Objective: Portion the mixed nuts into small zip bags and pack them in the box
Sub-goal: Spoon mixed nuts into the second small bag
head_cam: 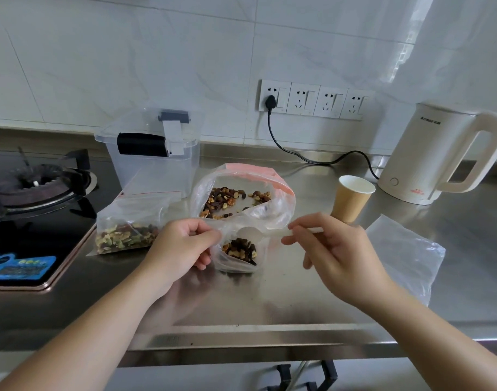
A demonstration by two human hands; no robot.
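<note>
Here, mixed nuts (239, 248) in small zip bag (236, 265).

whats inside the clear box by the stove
The clear storage box shows no nut bags through its walls; its latched lid and black handle cover part of the inside.

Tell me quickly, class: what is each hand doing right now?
Left hand: pinching the rim of the small bag of nuts.
Right hand: pinching a thin white handle, probably a spoon; its end is hidden.
</note>
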